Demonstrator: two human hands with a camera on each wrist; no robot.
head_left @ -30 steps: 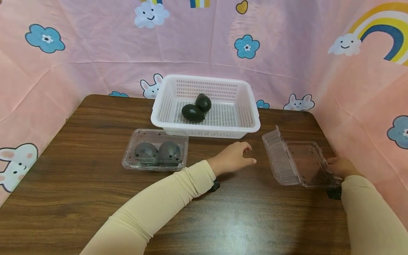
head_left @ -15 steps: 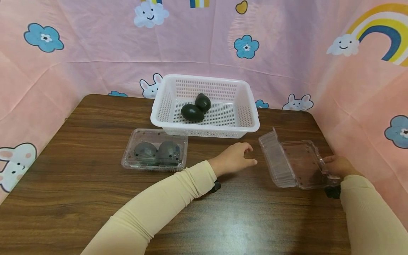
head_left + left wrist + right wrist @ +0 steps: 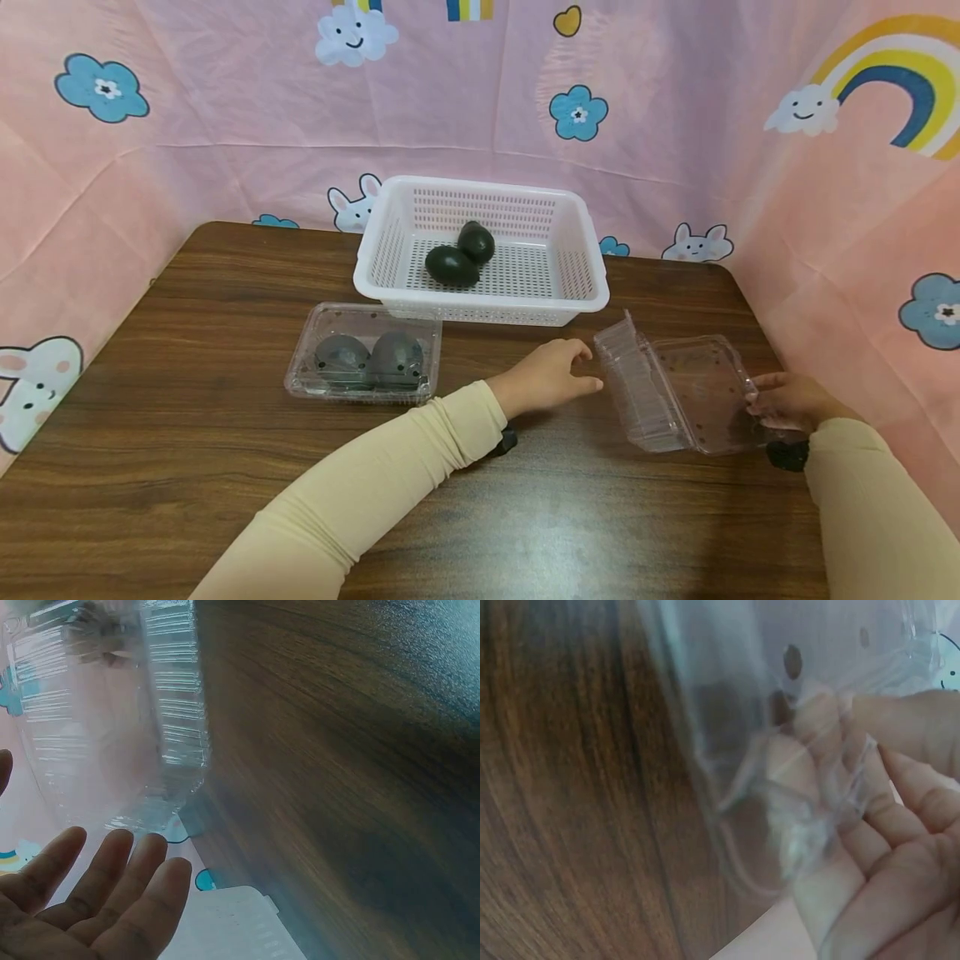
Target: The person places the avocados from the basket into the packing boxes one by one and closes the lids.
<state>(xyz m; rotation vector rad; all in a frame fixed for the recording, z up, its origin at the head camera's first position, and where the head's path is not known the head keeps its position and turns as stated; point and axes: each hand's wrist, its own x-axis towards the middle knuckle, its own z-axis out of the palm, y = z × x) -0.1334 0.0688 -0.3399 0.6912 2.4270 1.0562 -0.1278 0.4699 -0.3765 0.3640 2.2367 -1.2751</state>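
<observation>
Right-wrist view shows my right hand (image 3: 889, 825) pinching the empty clamshell (image 3: 686, 392) at its right edge, apparently lifted off the table (image 3: 187, 467). My left hand (image 3: 551, 375), fingers relaxed, hovers just left of its lid. Beyond sit a basket (image 3: 480, 304) with two avocados (image 3: 452, 265) and a closed clamshell (image 3: 363, 354).
</observation>
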